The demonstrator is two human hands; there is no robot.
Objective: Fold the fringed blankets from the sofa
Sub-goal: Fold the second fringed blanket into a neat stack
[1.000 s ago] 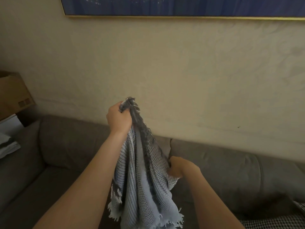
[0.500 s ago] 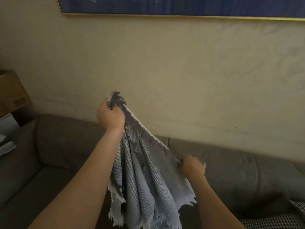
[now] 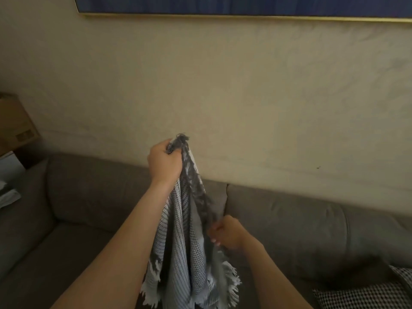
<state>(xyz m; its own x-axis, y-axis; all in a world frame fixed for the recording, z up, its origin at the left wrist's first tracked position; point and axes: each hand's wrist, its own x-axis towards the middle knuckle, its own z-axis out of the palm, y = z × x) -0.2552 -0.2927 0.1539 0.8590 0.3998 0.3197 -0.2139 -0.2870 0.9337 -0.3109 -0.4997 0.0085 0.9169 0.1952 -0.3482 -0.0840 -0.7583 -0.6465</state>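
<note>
A grey-blue woven blanket with fringed edges (image 3: 178, 253) hangs bunched in the air above the sofa. My left hand (image 3: 163, 162) grips its top corner at chest height, dark fringe sticking out above the fist. My right hand (image 3: 225, 235) is lower and to the right, fingers curled round the dark fringed edge that runs down from the left hand. The rest of the cloth droops in folds between my forearms, its pale fringe dangling near the bottom of the view.
A grey-brown sofa (image 3: 301, 230) runs along the beige wall. A black-and-white checked fabric (image 3: 361, 296) lies at the lower right. A cardboard box (image 3: 15, 123) and pale items sit at the far left. A framed blue picture (image 3: 223, 5) hangs above.
The edge stretched taut between my hands half a second ago has gone slack. My right hand has slid inward along the fringe, and the blanket hangs bunched again.
</note>
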